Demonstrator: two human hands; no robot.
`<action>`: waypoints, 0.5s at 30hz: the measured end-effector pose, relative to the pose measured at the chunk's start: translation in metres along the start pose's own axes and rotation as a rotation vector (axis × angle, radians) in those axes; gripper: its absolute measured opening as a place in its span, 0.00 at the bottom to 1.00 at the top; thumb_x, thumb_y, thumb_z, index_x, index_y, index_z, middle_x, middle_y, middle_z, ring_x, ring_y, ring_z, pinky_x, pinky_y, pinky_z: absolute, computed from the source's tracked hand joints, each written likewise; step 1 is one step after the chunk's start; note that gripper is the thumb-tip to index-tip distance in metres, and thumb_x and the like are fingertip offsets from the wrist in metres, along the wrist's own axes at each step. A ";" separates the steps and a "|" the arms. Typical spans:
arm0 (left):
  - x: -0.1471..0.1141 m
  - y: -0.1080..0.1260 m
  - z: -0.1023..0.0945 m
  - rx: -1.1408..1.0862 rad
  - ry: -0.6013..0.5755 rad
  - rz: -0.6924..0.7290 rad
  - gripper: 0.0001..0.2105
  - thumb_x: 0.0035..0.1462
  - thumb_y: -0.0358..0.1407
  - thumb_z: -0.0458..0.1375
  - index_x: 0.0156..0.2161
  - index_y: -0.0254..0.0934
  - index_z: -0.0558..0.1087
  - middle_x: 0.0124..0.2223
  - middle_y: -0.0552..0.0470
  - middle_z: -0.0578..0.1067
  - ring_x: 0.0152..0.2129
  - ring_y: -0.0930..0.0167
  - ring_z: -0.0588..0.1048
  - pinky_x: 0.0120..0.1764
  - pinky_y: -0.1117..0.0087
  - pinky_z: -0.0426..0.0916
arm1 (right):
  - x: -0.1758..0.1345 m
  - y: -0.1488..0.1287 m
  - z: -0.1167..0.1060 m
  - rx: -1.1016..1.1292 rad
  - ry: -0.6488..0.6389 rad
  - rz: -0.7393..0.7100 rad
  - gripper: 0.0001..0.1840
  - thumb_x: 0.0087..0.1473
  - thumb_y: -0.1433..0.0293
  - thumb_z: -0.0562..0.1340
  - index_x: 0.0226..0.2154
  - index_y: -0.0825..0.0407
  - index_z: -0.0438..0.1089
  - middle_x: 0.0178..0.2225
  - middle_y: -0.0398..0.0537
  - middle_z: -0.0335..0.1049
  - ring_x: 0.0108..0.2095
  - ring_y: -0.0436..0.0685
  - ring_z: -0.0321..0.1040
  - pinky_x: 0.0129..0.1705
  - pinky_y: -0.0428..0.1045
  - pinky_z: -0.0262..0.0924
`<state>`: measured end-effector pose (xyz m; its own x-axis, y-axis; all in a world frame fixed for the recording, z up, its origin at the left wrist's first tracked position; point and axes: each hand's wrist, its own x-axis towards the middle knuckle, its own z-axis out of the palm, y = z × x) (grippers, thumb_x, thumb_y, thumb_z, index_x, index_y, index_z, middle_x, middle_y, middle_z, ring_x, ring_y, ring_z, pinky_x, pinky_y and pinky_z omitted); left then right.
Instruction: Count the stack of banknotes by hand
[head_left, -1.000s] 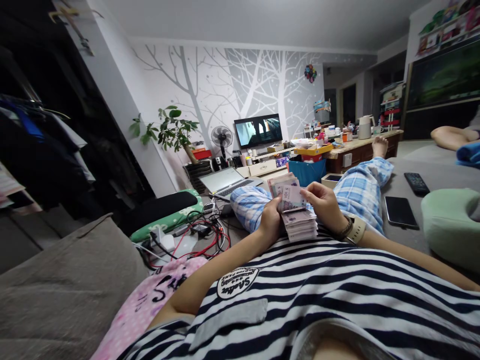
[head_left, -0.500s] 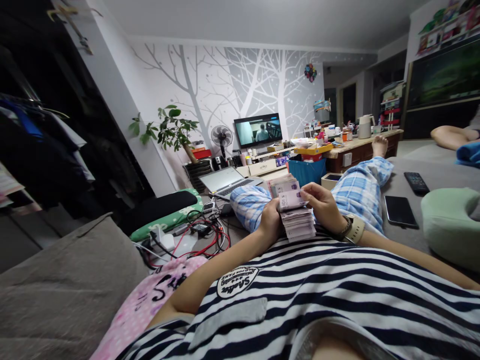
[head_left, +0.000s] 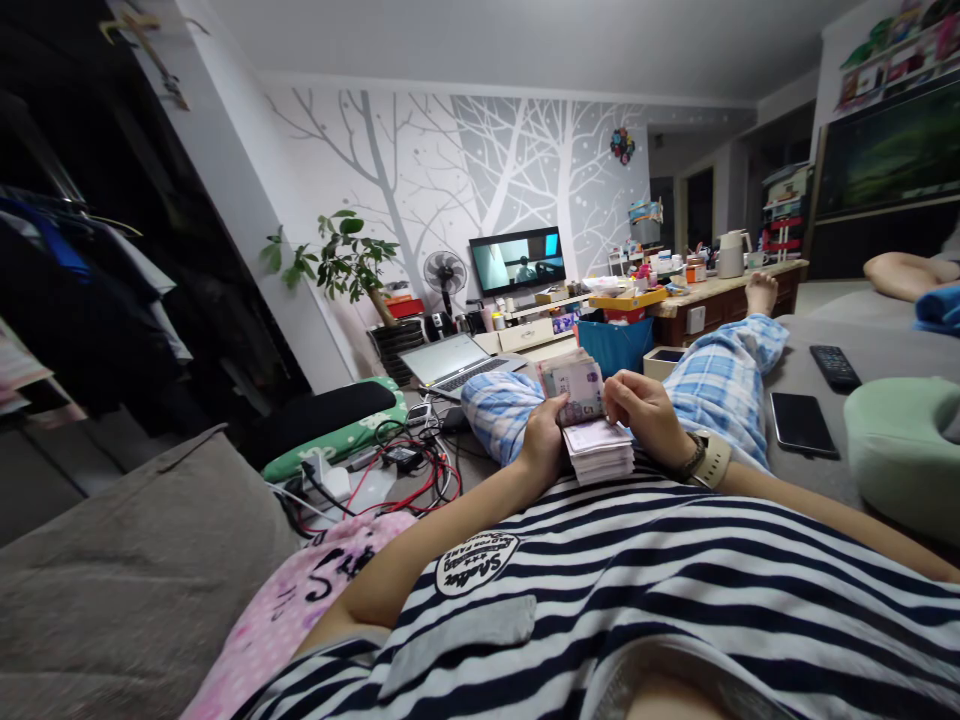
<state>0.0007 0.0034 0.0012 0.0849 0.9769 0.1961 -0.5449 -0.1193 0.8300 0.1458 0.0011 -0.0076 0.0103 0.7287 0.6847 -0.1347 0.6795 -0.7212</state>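
A thick wad of banknotes (head_left: 577, 388) is bent over in my left hand (head_left: 541, 436), with the thumb pressed on its left side. Its upper part stands up and shows a note with a "5". The lower part (head_left: 600, 458) fans down in layers against my striped shirt. My right hand (head_left: 646, 412), wearing a pale watch, has thumb and fingers pinched together at the right edge of the notes. The fingertips partly cover that edge, and a single note between them is hard to make out.
Left of my legs lie an open laptop (head_left: 461, 362) and tangled cables (head_left: 420, 462). On the right are a phone (head_left: 802, 424), a remote (head_left: 835, 368) and a green neck pillow (head_left: 900, 450). Another person's leg (head_left: 904, 272) rests farther right.
The pale note face that was on top has swung down onto the lower part, and a "5" face now shows above. My right fingers have curled in closer. The left hand keeps its place.
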 end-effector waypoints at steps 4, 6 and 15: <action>-0.006 0.003 0.002 0.008 -0.044 -0.025 0.11 0.42 0.34 0.65 0.34 0.32 0.78 0.34 0.44 0.83 0.45 0.53 0.80 0.50 0.57 0.73 | 0.004 0.004 0.000 -0.003 0.088 0.047 0.28 0.44 0.45 0.71 0.22 0.50 0.64 0.19 0.39 0.62 0.21 0.49 0.55 0.24 0.47 0.50; -0.009 0.004 0.002 0.022 -0.046 -0.030 0.12 0.41 0.33 0.65 0.34 0.32 0.78 0.33 0.45 0.83 0.43 0.54 0.80 0.49 0.56 0.74 | 0.005 0.007 0.000 -0.015 0.095 0.063 0.28 0.43 0.45 0.71 0.22 0.50 0.64 0.19 0.39 0.61 0.22 0.49 0.55 0.24 0.47 0.50; -0.004 0.003 0.006 -0.056 0.012 -0.097 0.12 0.49 0.37 0.64 0.38 0.32 0.78 0.35 0.44 0.83 0.43 0.57 0.81 0.50 0.59 0.74 | 0.002 0.007 -0.001 -0.155 0.110 -0.028 0.25 0.52 0.49 0.66 0.20 0.50 0.62 0.19 0.39 0.59 0.23 0.50 0.53 0.27 0.48 0.50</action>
<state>0.0042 -0.0022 0.0060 0.1297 0.9854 0.1100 -0.5807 -0.0145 0.8140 0.1463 0.0077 -0.0116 0.1214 0.7086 0.6951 0.0215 0.6982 -0.7156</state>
